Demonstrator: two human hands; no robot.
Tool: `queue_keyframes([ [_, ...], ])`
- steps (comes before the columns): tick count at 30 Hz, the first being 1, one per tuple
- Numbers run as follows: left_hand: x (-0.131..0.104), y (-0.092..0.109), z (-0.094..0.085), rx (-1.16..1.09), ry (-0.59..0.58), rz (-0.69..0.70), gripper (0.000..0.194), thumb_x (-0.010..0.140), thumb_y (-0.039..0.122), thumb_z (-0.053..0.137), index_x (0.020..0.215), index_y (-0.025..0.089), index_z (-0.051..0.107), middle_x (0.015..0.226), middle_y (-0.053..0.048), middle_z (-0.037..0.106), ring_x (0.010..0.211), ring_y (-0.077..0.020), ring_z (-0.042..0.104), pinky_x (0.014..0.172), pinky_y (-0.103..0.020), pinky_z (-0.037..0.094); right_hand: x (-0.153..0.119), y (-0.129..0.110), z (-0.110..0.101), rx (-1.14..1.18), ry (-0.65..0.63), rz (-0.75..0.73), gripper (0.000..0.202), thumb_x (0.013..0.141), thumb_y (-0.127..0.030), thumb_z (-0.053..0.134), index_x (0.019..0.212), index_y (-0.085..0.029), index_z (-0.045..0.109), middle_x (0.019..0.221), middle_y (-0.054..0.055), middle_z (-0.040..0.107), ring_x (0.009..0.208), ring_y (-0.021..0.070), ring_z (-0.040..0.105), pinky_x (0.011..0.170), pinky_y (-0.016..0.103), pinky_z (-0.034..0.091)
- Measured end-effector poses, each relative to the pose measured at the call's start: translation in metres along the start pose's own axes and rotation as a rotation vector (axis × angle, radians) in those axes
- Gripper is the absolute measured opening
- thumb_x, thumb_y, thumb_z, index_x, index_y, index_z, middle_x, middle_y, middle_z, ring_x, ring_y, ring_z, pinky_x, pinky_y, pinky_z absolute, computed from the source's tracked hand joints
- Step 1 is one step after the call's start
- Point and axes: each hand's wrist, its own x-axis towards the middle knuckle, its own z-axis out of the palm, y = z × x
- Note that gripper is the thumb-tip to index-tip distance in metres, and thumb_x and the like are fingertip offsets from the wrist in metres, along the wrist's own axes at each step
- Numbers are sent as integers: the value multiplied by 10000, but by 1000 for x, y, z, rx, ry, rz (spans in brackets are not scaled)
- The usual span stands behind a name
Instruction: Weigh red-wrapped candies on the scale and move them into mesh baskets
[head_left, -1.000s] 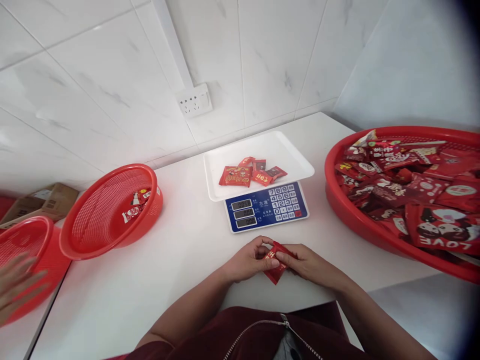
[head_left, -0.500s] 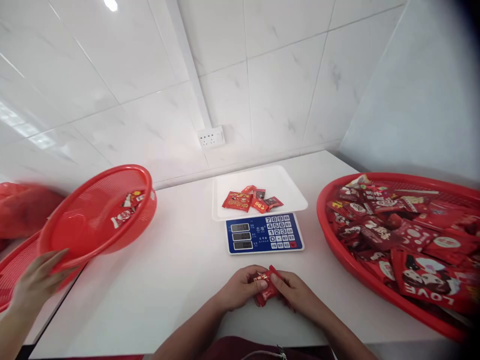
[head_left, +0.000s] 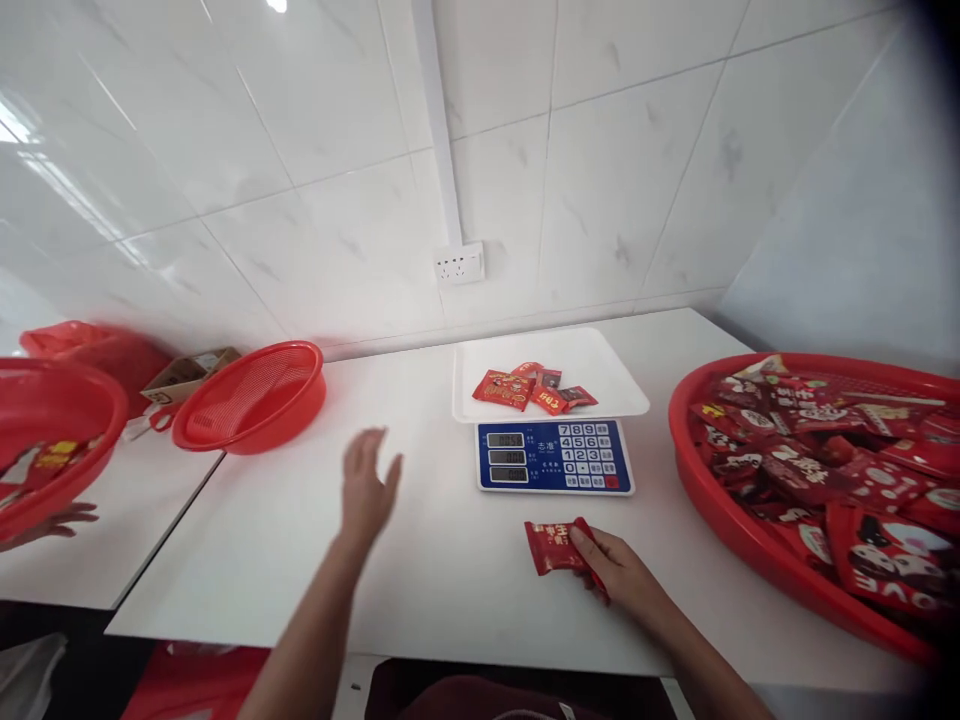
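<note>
My right hand [head_left: 616,570] grips a red snack packet [head_left: 553,546] above the white table, in front of the scale. Another red edge shows under the thumb; whether it is a second packet I cannot tell. My left hand [head_left: 367,485] is raised over the table to the left of the scale, fingers apart, holding nothing. On the white tray [head_left: 472,350] of the blue digital scale [head_left: 536,458] lie several small red and dark packets [head_left: 504,390]. At the right, a big red basket [head_left: 709,505] holds a heap of red snack packets [head_left: 806,470].
A red mesh basket [head_left: 251,400] stands at the table's back left. Further left, another person's hand [head_left: 52,525] is under a red basket [head_left: 105,440] with packets in it. Behind are a cardboard box [head_left: 187,375] and a red bag [head_left: 112,360]. A wall socket [head_left: 460,264] is above.
My left hand has let go of the packet and moved left; my right hand keeps hold. The other person's basket of packets has shifted left. My view has turned slightly left.
</note>
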Motion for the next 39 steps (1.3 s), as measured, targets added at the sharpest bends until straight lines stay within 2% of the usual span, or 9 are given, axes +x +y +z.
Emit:
queue_keyframes([
  [2,40,-28,-31,260,91,-35,583,881,444,400,1398,179,355,1505,-152,270,1399,-346,168,1090,-537,222,-2,-1,1,7,46,1,605,716,-807,364,621,-214,435,533,-26,450,442,109,410,420,256,343],
  [5,95,-66,-60,480,76,-208,637,894,463,333,1445,157,248,1536,-186,177,1397,-411,137,1041,-620,223,-2,-3,5,-23,44,3,602,715,-806,365,617,-214,420,559,-20,453,472,113,421,426,252,341],
  [8,126,-91,-65,605,-153,-403,667,872,442,367,1414,59,296,1400,-277,400,1352,-432,254,1014,-634,230,3,-4,6,-66,-41,14,582,733,-784,379,644,-211,430,570,-25,440,499,116,429,422,239,332],
  [11,133,-93,-53,610,-265,-394,554,851,396,401,1281,56,478,1222,-264,570,1186,-415,483,1017,-621,221,8,-6,6,-79,-116,45,584,744,-779,372,681,-204,449,560,-37,414,494,110,415,410,225,318],
  [17,124,-42,-12,494,-328,-128,519,883,435,343,1256,108,494,1228,-176,592,1171,-316,512,1048,-458,274,13,-13,2,-57,-214,70,613,734,-794,372,688,-188,455,576,-32,431,496,95,408,416,212,309],
  [22,111,11,9,329,-443,15,577,899,537,321,1333,173,433,1300,-120,558,1167,-274,530,889,-352,447,14,-16,-1,-74,-266,76,620,714,-807,386,684,-192,457,575,-38,411,484,94,395,405,217,317],
  [27,114,67,33,96,-419,302,559,895,507,404,1370,214,393,1460,-109,388,1376,-281,282,1072,-431,305,13,-21,-2,-51,-260,72,607,719,-793,395,662,-192,459,583,-30,417,491,100,396,396,219,311],
  [33,140,129,90,-99,-813,546,754,816,637,453,1431,225,311,1533,-147,229,1429,-324,93,1111,-497,177,13,-19,-2,-56,-255,84,630,689,-812,410,663,-185,468,568,-34,425,469,90,393,396,218,322],
  [39,140,147,116,5,-854,675,746,739,698,497,1382,337,386,1423,-113,376,1285,-357,353,1035,-532,247,11,-15,-3,-17,-189,61,627,703,-803,408,682,-182,495,596,-23,472,480,93,416,393,212,325],
])
